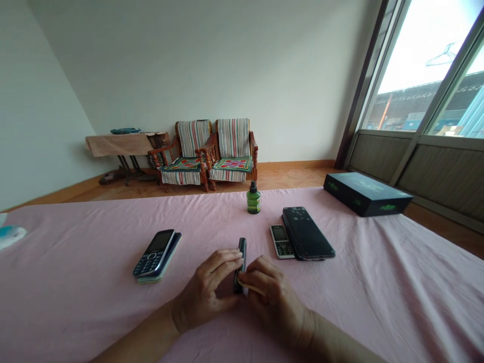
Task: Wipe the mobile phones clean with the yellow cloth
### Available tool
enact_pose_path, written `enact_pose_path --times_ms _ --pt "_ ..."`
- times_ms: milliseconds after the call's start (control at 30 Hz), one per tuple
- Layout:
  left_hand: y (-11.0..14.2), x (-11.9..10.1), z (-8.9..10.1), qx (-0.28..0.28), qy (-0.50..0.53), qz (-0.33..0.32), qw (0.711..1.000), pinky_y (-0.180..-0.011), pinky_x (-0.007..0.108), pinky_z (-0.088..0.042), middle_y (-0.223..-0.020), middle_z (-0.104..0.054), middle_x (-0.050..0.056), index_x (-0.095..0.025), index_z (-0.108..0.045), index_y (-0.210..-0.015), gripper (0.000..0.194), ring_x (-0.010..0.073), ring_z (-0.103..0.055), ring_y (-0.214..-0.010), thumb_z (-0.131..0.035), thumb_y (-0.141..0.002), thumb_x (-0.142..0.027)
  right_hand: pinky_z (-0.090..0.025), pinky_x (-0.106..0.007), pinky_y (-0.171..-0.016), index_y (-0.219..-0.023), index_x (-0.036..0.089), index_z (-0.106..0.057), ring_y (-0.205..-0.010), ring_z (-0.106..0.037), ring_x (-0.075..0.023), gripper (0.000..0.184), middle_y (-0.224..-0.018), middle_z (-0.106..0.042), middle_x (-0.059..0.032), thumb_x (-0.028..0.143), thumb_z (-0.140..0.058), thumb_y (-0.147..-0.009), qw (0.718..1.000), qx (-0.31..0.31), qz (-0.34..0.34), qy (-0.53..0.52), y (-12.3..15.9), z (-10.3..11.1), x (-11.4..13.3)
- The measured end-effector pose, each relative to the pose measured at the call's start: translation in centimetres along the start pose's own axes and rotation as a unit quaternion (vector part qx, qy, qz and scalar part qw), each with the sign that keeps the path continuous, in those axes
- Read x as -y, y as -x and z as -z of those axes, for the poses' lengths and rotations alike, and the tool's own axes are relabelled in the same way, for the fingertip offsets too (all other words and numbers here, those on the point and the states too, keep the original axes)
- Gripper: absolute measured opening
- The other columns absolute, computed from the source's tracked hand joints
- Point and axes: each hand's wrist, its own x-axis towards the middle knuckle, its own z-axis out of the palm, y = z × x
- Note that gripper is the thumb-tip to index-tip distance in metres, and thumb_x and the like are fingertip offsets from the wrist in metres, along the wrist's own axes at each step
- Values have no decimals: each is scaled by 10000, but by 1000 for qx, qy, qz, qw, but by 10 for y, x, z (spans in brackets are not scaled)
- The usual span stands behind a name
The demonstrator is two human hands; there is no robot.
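A dark, narrow mobile phone [242,246] stands on its long edge on the pink cloth, its thin side facing up. My left hand [204,285] is closed on it, fingertips at the upper part and thumb near the close end. Pinched in my right hand [276,295] is a thin yellowish stick [252,288], whose tip meets the phone's side. The exact kind of stick cannot be made out. To the right lie a small silver keypad phone [282,242] and a large black smartphone [307,233] resting on another dark item.
On the left, a dark blue keypad phone [155,253] lies on a second device. A green bottle [253,198] with a black cap stands behind my hands. A black box [367,193] sits at the far right of the pink-covered surface [94,307]. Two wooden armchairs [232,146] are beyond.
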Motion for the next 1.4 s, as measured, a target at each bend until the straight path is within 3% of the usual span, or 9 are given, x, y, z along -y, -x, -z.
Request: enact_pose_path --times_ms 300,533,733,933,1100,1267,1400 --pt "1 -4 3 6 0 24 1000 -1003 428 -466 -1198 -570 123 -169 -506 -1210 451 274 -528 -1165 -664 -787 -187 -442 -274 -703 -903 180 -637 -809 -516 -173 338 -859 -572 -57 -44 -462 -720 1000 -22 -3 15 -2 -6 1" --pt "0 -4 2 4 -13 23 1000 -969 437 -490 -1192 -578 122 -184 -511 -1185 442 282 -546 -1147 -693 -787 -241 -466 -268 -696 -936 188 -671 -770 -538 -162 402 -830 -566 -50 -35 -435 -699 997 -56 -31 36 -5 -5 -10" --pt "-3 -8 1 7 -23 -1 1000 -974 449 -483 -1184 -564 134 -173 -510 -1146 395 285 -520 -1164 -655 -779 -151 -462 -239 -688 -889 189 -690 -748 -552 -147 385 -812 -573 -36 -37 -459 -679 995 -61 -60 50 -16 -4 -25" --pt "3 -6 14 41 -17 -10 999 -975 484 -468 -1206 -530 162 -147 -472 -1153 419 300 -493 -1180 -518 -743 -73 -437 -238 -666 -814 173 -726 -706 -580 -142 289 -759 -611 -29 -5 -526 -707 977 -89 -172 91 -31 3 -42" --pt "5 1 18 35 -10 -14 999 -937 422 -499 -1132 -560 140 -158 -507 -1059 298 257 -533 -1120 -445 -798 -28 -447 -234 -617 -795 163 -746 -666 -603 -146 244 -727 -632 -38 47 -534 -756 963 -122 -224 86 -32 10 -38" --pt "3 -4 11 -4 -41 -7 999 -899 346 -532 -1055 -601 97 -173 -563 -1034 198 221 -582 -1047 -489 -887 -65 -461 -213 -619 -829 186 -742 -681 -606 -131 310 -748 -627 -22 9 -511 -722 969 -144 -202 22 -20 5 -26" --pt "4 -8 10 22 -73 -41 996 -946 342 -517 -1098 -597 98 -160 -564 -1130 254 215 -564 -1089 -450 -927 -58 -466 -213 -622 -870 188 -732 -691 -606 -129 376 -774 -617 -22 -20 -487 -673 973 -156 -168 -5 -8 5 -22"
